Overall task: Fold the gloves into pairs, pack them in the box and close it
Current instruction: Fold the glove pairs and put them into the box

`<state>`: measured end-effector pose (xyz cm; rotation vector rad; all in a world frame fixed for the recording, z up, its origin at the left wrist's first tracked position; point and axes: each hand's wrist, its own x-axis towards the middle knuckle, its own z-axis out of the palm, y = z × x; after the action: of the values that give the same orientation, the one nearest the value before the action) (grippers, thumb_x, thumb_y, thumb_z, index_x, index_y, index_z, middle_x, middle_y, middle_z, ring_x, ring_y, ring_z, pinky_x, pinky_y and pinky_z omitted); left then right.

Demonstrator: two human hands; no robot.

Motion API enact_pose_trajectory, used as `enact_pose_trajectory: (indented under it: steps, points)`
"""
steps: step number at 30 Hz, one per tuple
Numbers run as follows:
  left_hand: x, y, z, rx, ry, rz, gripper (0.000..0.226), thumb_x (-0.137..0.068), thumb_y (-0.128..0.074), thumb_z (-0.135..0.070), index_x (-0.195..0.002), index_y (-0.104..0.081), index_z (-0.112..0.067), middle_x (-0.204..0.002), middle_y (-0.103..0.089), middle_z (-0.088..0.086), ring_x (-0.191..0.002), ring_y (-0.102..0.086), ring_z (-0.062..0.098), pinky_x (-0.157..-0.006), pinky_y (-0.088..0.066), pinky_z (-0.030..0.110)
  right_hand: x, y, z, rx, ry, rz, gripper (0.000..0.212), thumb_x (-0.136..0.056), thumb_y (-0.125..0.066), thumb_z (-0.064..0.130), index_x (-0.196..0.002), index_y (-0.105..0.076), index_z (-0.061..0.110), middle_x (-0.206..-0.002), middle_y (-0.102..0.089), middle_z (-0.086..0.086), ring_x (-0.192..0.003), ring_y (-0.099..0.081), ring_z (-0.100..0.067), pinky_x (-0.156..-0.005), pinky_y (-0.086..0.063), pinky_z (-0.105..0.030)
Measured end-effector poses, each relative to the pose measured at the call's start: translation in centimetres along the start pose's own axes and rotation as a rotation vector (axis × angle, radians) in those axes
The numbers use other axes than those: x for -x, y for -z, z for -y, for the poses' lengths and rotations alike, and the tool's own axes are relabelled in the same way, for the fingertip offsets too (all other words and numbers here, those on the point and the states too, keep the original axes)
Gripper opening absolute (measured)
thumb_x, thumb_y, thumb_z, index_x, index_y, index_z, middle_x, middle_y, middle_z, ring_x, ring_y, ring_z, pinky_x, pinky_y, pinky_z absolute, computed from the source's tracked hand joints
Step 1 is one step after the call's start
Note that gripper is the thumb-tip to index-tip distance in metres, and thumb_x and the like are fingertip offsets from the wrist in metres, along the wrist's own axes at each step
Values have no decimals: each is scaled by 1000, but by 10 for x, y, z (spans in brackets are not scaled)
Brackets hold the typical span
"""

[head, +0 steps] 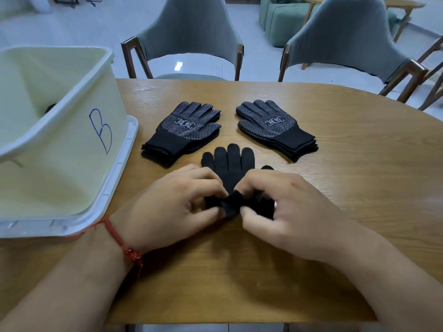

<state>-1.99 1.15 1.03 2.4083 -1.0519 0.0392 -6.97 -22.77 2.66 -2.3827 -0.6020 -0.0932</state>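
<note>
Spanning the frame: surface (335,164), a wooden top carrying everything within arm's reach.
Box: the cream box (72,140), marked with a blue B, stands at the left edge with its open mouth tipped toward the person, likely so folded pairs can be dropped in without a long reach. A small dark thing shows inside; I cannot tell what it is.
Lid: the lid (119,178) lies flat under the box, kept there, I judge, for the closing step.
Left stack: the left stack (184,130) of dotted gloves lies just beyond the hands, palms up, cuffs toward the person.
Right stack: the right stack (273,125) lies apart from the first, mirrored. The split looks like a sorting by hand, so one from each makes a pair.
Working pair: the working pair (230,164) lies between the stacks and the person, fingers pointing away, cuff end bunched.
Left hand: the left hand (177,200) pinches the cuff from its side, thumb and fingers clenched on the cloth.
Right hand: the right hand (282,200) grips the same cuff from the other side, seemingly turning it over to lock the two gloves together.
Progress: early; two stacks are unfolded and the box is not yet closed.
</note>
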Motion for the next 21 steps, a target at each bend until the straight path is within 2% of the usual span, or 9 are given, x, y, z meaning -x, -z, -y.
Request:
enact_pose_trajectory:
  steps: [2,4,6,8,11,15,18,19,21]
  points:
    - [-1,-1,-1,35,22,-26,25,-98,-55,-52,-102,-70,-32,-98,-60,-22,-97,-55,5,-83,-48,26,0,3,-1,-129,-84,-18,10,-99,-69,37,-100,-62,30,-89,-71,7,-82,-66,-17,-76,-53,-45]
    - [1,-1,-1,124,77,-62,23,-99,-54,-52,-100,-67,-33,-88,-60,-15,-90,-58,7,-76,-45,25,0,8,-1,-275,-144,-10,18,-100,-71,43,-111,-62,32,-99,-76,8,-89,-71,-15,-85,-56,-47]
    - [2,1,-1,238,149,-82,28,-100,-54,-53,-104,-68,-30,-86,-66,-6,-80,-63,13,-71,-50,35,1,13,-1,-407,-192,34,35,-92,-80,47,-121,-62,40,-113,-77,9,-101,-75,-15,-95,-58,-48]
    - [3,2,-3,304,194,-88,35,-100,-55,-52,-109,-71,-22,-81,-66,-1,-71,-63,16,-68,-52,41,0,14,-5,-375,-207,47,48,-85,-90,38,-124,-62,46,-116,-77,11,-104,-76,-14,-98,-59,-49]
    - [3,4,-5,323,228,-56,40,-99,-55,-54,-109,-72,-19,-87,-70,1,-81,-66,19,-78,-51,44,-3,12,-12,-303,-213,54,36,-91,-84,19,-120,-69,36,-108,-77,8,-100,-75,-16,-94,-58,-54]
    - [3,8,-7,479,282,31,41,-103,-57,-52,-117,-73,-18,-103,-77,5,-99,-72,30,-87,-55,50,-1,13,-14,-401,-241,110,27,-96,-79,10,-114,-73,29,-102,-77,3,-100,-75,-18,-94,-60,-54]
    - [2,8,-9,527,349,63,40,-102,-60,-53,-118,-67,-17,-95,-76,13,-86,-71,48,-80,-56,66,-1,10,-16,-386,-257,120,29,-96,-79,15,-116,-70,35,-103,-77,4,-101,-76,-19,-94,-59,-57]
    - [1,8,-9,546,378,50,32,-103,-63,-47,-118,-65,-19,-91,-77,12,-81,-70,50,-76,-57,66,-2,8,-18,-364,-267,110,30,-95,-79,19,-116,-69,38,-105,-78,6,-101,-76,-17,-94,-60,-56]
    - [-1,8,-12,565,429,-2,23,-100,-68,-36,-119,-60,-26,-87,-77,7,-75,-68,48,-67,-55,57,-3,5,-20,-308,-287,58,34,-93,-80,28,-120,-64,43,-106,-77,11,-97,-76,-12,-91,-61,-50]
